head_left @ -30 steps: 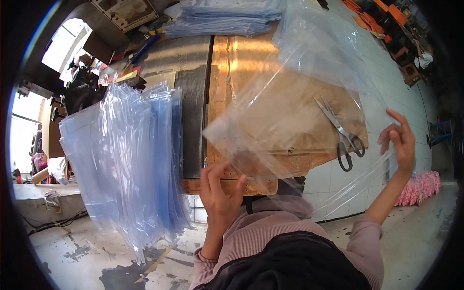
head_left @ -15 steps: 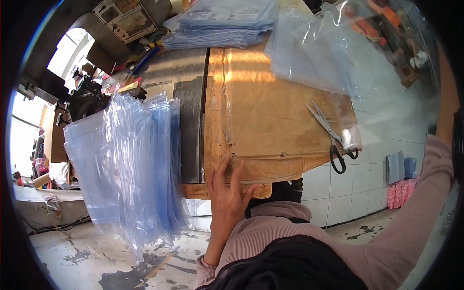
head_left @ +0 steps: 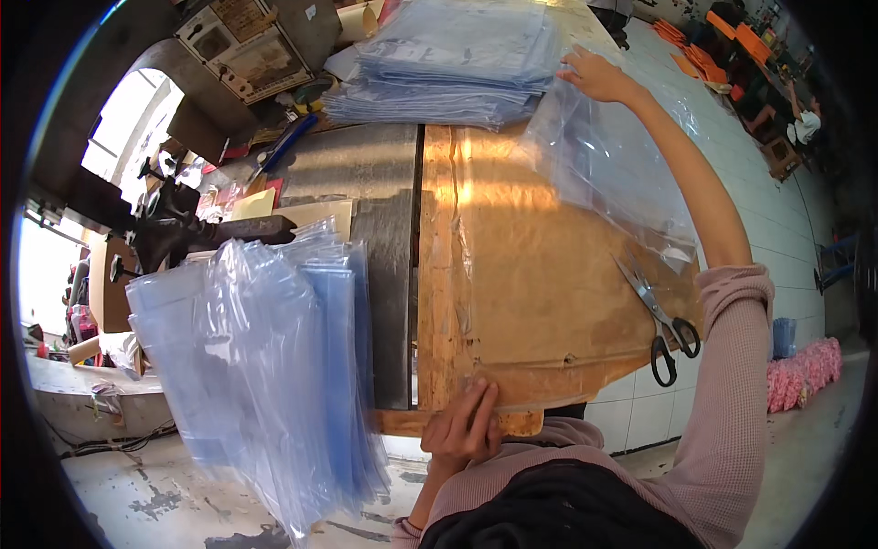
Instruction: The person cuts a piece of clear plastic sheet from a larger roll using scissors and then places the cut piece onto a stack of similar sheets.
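Observation:
My left hand [head_left: 465,423] rests at the near edge of the brown-covered board [head_left: 549,265], fingers stretched onto it and nothing visible in them. At the far right, my right hand [head_left: 599,77] reaches over loose clear plastic sheets [head_left: 613,151]. Its fingers are bent together at the far end of these sheets and appear to grip one; the fingertips are small in view. A pair of scissors [head_left: 651,306] with black handles lies slightly open on the board's right side, handles past its edge. Left of the board hangs a thick bundle of bluish plastic sheets [head_left: 265,366].
A stack of flat plastic sheets [head_left: 448,69] stands at the back of the table. Dark machine parts [head_left: 174,220] rise at the left, beneath a metal control box [head_left: 245,46]. A pink bundle [head_left: 805,373] sits on the floor at right. Another person [head_left: 805,119] is far off.
My right hand has come in from the right edge to the loose sheets; the clear plastic raised at the upper right is down. My left hand stays at the board edge, fingers closer together.

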Tool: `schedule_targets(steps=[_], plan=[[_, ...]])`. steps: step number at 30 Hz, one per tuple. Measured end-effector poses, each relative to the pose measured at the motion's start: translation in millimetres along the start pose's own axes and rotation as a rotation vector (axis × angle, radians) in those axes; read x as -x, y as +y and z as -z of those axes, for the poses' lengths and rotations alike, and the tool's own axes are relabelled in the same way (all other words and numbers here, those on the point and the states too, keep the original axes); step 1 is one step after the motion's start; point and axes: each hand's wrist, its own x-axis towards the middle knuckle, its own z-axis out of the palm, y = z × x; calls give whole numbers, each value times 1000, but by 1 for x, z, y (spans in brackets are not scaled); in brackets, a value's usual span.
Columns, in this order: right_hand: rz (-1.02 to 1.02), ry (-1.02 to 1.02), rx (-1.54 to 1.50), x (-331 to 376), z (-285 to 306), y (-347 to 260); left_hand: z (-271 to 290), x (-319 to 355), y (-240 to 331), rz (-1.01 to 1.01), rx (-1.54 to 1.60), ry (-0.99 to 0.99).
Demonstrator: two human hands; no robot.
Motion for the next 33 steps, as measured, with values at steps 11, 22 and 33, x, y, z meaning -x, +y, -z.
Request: schedule_targets(steps=[11, 22, 33], plan=[[304, 109, -147, -78, -28, -15, -14, 11, -4, -46, 36, 150], [247, 145, -54, -55, 17, -56, -6, 12, -3, -21, -42, 82], [404, 991, 255, 164, 133, -124, -1, 8, -1, 32, 11, 49]])
